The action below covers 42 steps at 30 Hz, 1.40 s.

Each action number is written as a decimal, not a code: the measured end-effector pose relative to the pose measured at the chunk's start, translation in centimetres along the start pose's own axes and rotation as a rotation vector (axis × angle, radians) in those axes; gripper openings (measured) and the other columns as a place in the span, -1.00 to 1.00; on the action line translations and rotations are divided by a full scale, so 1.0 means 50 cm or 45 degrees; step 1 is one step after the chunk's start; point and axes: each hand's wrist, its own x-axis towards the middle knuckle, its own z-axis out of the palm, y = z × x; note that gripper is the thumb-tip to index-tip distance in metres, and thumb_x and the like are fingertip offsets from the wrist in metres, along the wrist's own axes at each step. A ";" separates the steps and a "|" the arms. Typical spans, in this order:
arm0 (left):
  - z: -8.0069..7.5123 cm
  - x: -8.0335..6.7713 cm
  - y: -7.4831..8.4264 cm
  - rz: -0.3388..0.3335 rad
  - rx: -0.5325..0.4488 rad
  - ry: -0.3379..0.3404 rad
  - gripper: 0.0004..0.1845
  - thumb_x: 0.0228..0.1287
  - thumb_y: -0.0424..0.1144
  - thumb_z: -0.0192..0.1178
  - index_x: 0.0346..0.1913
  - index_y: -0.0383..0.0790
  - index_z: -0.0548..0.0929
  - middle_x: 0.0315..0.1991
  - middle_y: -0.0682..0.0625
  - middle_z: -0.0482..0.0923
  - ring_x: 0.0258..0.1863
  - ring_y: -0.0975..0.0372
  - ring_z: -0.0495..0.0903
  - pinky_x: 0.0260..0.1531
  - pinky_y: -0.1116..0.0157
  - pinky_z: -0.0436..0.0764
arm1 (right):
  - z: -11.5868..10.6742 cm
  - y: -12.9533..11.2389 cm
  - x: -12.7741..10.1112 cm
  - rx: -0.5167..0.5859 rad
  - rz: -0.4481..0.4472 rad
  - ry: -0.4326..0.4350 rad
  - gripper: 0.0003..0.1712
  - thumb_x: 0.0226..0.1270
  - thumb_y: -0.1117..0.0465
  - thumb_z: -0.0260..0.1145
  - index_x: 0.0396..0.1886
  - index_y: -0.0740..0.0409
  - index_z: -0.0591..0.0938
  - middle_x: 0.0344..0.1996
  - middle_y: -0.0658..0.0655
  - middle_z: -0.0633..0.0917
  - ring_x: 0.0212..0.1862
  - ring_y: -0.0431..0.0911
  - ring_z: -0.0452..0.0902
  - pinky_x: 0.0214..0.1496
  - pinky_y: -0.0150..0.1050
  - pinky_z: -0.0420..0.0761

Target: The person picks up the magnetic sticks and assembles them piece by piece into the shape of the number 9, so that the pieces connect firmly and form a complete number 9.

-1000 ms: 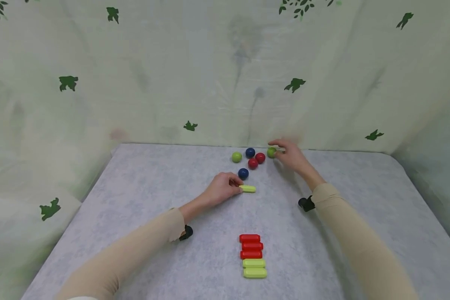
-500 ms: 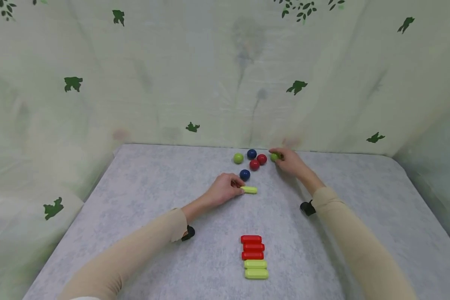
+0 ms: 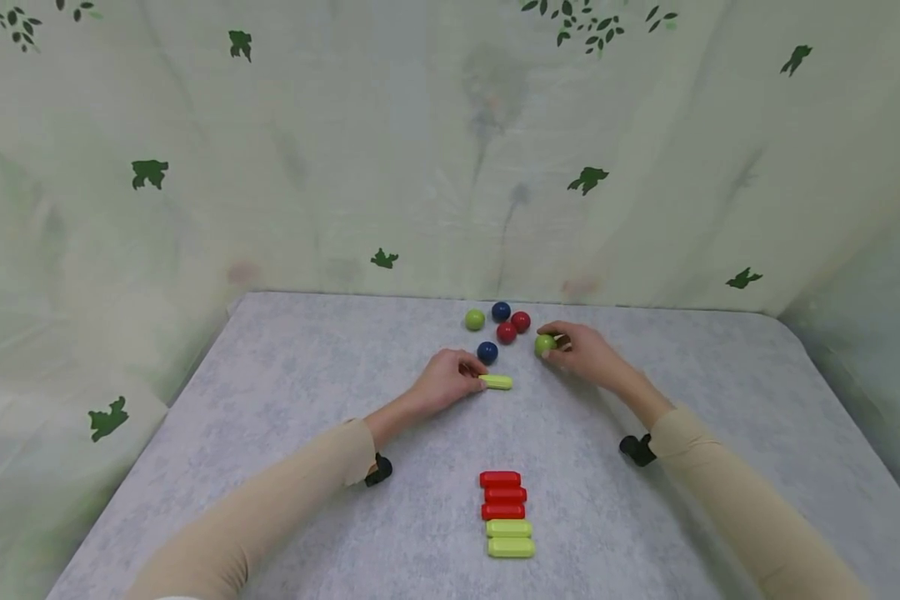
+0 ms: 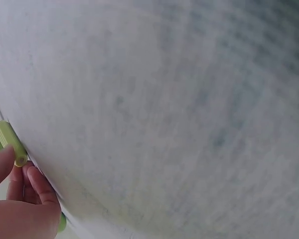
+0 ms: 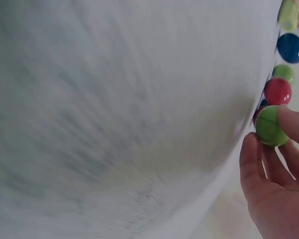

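Note:
My right hand [image 3: 570,352] pinches a green ball [image 3: 544,344] [image 5: 270,125] just over the grey table [image 3: 285,417], to the right of a cluster of balls. My left hand [image 3: 453,379] grips one end of a light green capsule-shaped block [image 3: 497,382] [image 4: 10,142] that lies on the table. In the cluster behind are a green ball [image 3: 475,319], two blue balls [image 3: 501,312] [image 3: 487,352] and two red balls [image 3: 521,322] [image 3: 506,332].
Near the front edge lies a row of three red blocks [image 3: 502,493] and two light green blocks [image 3: 509,537]. A leaf-printed pale cloth backdrop [image 3: 420,150] walls the table at the back and sides.
My right hand has drawn the green ball back from the far right of the cluster toward me. The left hand has stayed on the light green block.

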 end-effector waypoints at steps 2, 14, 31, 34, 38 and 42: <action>0.001 0.000 -0.001 -0.018 -0.018 0.004 -0.83 0.23 -0.37 0.34 -0.12 -0.23 0.74 -0.31 0.00 0.60 -0.29 0.17 0.50 -0.27 0.32 0.51 | 0.007 -0.006 -0.015 0.015 -0.019 -0.014 -0.53 0.35 0.26 0.34 0.24 0.20 0.54 0.10 0.19 0.59 0.07 0.09 0.53 0.08 -0.01 0.54; 0.008 0.003 -0.013 -0.094 -0.082 0.023 -0.84 0.23 -0.38 0.35 -0.13 -0.20 0.75 -0.30 0.00 0.59 -0.29 0.16 0.49 -0.28 0.32 0.49 | 0.049 -0.047 -0.064 0.060 -0.051 -0.119 -0.58 0.24 0.18 0.46 0.09 0.10 0.63 -0.06 0.03 0.65 -0.05 -0.04 0.56 0.00 -0.15 0.59; 0.009 0.004 0.000 -0.072 -0.086 0.020 -0.85 0.23 -0.38 0.35 -0.14 -0.22 0.75 -0.33 0.00 0.60 -0.32 0.17 0.49 -0.29 0.33 0.50 | 0.066 -0.057 -0.063 0.020 -0.038 -0.103 -0.59 0.24 0.14 0.46 0.07 0.07 0.63 -0.08 0.01 0.65 -0.09 -0.08 0.55 0.01 -0.12 0.57; 0.006 0.003 0.004 -0.082 -0.071 0.057 -0.87 0.24 -0.34 0.34 -0.16 -0.24 0.71 -0.31 -0.01 0.59 -0.30 0.17 0.50 -0.27 0.31 0.52 | 0.066 -0.059 -0.064 0.026 -0.035 -0.107 -0.59 0.24 0.15 0.46 0.07 0.08 0.63 -0.07 0.01 0.65 -0.08 -0.07 0.56 0.02 -0.11 0.57; 0.003 0.004 0.010 -0.093 -0.062 0.187 -0.80 0.23 -0.29 0.34 -0.16 -0.27 0.56 -0.26 -0.05 0.53 -0.27 0.13 0.48 -0.24 0.24 0.50 | 0.067 -0.062 -0.064 0.027 -0.034 -0.109 -0.59 0.25 0.14 0.46 0.08 0.07 0.62 -0.07 0.00 0.65 -0.07 -0.07 0.55 0.03 -0.12 0.57; 0.001 0.016 0.012 -0.051 -0.053 0.241 -0.64 0.24 -0.28 0.33 0.02 -0.28 0.47 -0.12 -0.13 0.49 -0.20 0.09 0.48 -0.19 0.19 0.49 | 0.068 -0.063 -0.065 0.022 -0.042 -0.103 -0.60 0.26 0.14 0.45 0.08 0.07 0.63 -0.08 -0.01 0.65 -0.09 -0.09 0.55 0.01 -0.13 0.57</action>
